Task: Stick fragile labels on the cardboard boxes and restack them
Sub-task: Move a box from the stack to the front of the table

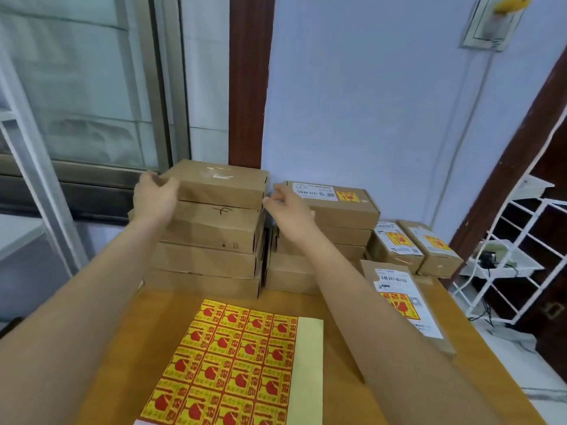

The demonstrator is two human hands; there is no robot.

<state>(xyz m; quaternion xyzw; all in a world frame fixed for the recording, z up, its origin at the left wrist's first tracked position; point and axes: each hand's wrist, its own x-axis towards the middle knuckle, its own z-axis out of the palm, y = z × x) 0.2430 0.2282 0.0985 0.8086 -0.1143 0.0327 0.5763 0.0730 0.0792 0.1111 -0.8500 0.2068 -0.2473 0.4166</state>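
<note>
Nearest the camera lies the sheet of yellow and red fragile labels (227, 366), flat on the brown wooden table (352, 372), its long axis running away from the viewer and leaning a little to the right; a bare pale-yellow backing strip runs down its right edge.

Beyond it stands the left stack of plain brown cardboard boxes (208, 240), four high, all flat and long side to side. Its top brown cardboard box (217, 184) shows no label, only whitish scuffs on its lid (the box under it carries a small pen mark). The left hand (155, 194) has its fingers curled round that box's left end, and the right hand (288, 207) reaches to its right end, fingertips at the corner; whether they actually grip there I cannot tell. The hands are well apart, one on each side of the box.

Just beside it on the right is a second stack of brown cardboard boxes (337, 228), whose top box bears a white printed label and a yellow-red fragile sticker. Further right sit two small labelled brown boxes (414, 246) side by side, long axes running away from the viewer, and a flat labelled brown box (405, 305) lies near the table's right edge, pointing the same way.
</note>
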